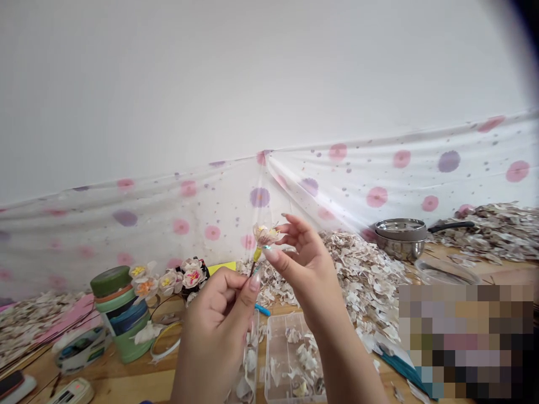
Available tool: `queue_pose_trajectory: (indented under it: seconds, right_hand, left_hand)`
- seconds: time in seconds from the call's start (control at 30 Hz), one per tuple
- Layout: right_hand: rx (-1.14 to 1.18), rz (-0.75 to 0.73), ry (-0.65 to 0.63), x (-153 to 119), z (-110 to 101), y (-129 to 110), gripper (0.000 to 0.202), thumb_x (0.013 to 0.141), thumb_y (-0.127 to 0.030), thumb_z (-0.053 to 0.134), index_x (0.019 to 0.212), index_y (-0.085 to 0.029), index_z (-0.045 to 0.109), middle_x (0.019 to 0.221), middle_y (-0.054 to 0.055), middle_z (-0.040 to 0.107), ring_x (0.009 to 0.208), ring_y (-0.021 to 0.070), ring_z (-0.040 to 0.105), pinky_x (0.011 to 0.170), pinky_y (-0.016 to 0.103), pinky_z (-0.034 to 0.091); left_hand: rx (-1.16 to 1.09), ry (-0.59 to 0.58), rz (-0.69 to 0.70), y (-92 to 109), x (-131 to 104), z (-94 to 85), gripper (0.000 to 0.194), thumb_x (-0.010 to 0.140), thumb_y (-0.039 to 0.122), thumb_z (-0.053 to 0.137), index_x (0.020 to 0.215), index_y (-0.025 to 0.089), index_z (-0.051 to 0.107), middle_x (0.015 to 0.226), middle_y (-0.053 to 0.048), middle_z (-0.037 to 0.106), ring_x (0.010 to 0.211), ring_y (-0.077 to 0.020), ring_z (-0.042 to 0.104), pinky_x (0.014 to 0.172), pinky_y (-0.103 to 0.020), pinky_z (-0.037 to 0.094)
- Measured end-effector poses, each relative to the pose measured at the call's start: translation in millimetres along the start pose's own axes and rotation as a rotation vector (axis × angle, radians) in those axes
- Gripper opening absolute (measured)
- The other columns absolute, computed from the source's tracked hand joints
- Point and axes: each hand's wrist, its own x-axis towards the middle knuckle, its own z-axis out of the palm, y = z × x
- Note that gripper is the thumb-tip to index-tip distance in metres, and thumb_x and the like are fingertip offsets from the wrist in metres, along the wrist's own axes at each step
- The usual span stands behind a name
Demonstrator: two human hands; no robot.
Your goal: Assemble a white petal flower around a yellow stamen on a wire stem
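Note:
A small pale flower [265, 234] with yellow in its middle stands upright on a thin dark stem with a yellow-green top. My left hand [229, 320] pinches the stem below the bloom between thumb and forefinger. My right hand [305, 261] is at the flower's right side, thumb near its base and fingers curved around the petals; whether the fingertips press on a petal is hard to tell. Beneath the hands lies a clear compartment box [273, 336] with loose petals in it.
Behind the right hand is a big heap of pale petals [366, 269]. Metal bowls [400, 238] stand at the right back. On the left are a green jar [122, 314], finished flowers [168, 280] and a tape roll [166, 342]. A teal tool [404, 365] lies at the right front.

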Motion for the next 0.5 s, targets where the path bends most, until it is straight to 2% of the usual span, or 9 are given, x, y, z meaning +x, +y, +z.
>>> queue_pose_trajectory:
  seconds: [0.07, 0.17, 0.23, 0.33, 0.5]
  right_hand:
    - [0.008, 0.109, -0.128, -1, 0, -3, 0.059, 0.058, -0.038, 0.086, 0.112, -0.024, 0.067, 0.105, 0.008, 0.069, 0.093, 0.0218, 0.064, 0.073, 0.034, 0.055]
    - [0.051, 0.185, -0.273, -5, 1, -6, 0.024, 0.065, -0.039, 0.083, 0.084, -0.026, 0.078, 0.091, 0.005, 0.074, 0.086, 0.0211, 0.067, 0.072, 0.035, 0.055]
    - [0.071, 0.185, -0.285, -7, 1, -7, 0.016, 0.067, -0.039, 0.081, 0.077, -0.027, 0.081, 0.090, 0.004, 0.077, 0.088, 0.0219, 0.068, 0.072, 0.034, 0.056]
    - [0.071, 0.160, -0.253, -8, 3, -8, 0.014, 0.071, -0.040, 0.079, 0.078, -0.028, 0.082, 0.092, 0.004, 0.079, 0.095, 0.0231, 0.068, 0.079, 0.035, 0.056]
    - [0.082, 0.164, -0.245, -8, 5, -10, 0.012, 0.076, -0.039, 0.076, 0.077, -0.029, 0.083, 0.082, 0.003, 0.080, 0.086, 0.0203, 0.070, 0.083, 0.035, 0.056]
  left_hand:
    - [0.015, 0.005, 0.023, -1, 0, 0.7, 0.036, 0.084, 0.048, 0.065, 0.065, 0.020, 0.053, 0.044, 0.008, 0.041, 0.038, -0.0067, 0.032, 0.034, -0.016, 0.026]
    - [0.042, 0.040, 0.046, 0, -1, 3.6, 0.036, 0.084, 0.049, 0.065, 0.065, 0.020, 0.053, 0.045, 0.008, 0.041, 0.039, -0.0074, 0.034, 0.036, -0.017, 0.027]
    - [0.046, 0.093, 0.036, 2, -3, 7.0, 0.035, 0.084, 0.048, 0.064, 0.065, 0.020, 0.053, 0.047, 0.008, 0.041, 0.042, -0.0075, 0.034, 0.039, -0.017, 0.027]
    - [0.033, 0.153, 0.016, 6, -7, 11.8, 0.032, 0.083, 0.045, 0.064, 0.066, 0.020, 0.054, 0.049, 0.008, 0.040, 0.045, -0.0075, 0.033, 0.042, -0.018, 0.025]
    - [0.026, 0.156, -0.002, 7, -9, 12.9, 0.030, 0.083, 0.044, 0.064, 0.067, 0.020, 0.054, 0.049, 0.008, 0.039, 0.046, -0.0077, 0.031, 0.044, -0.019, 0.023]
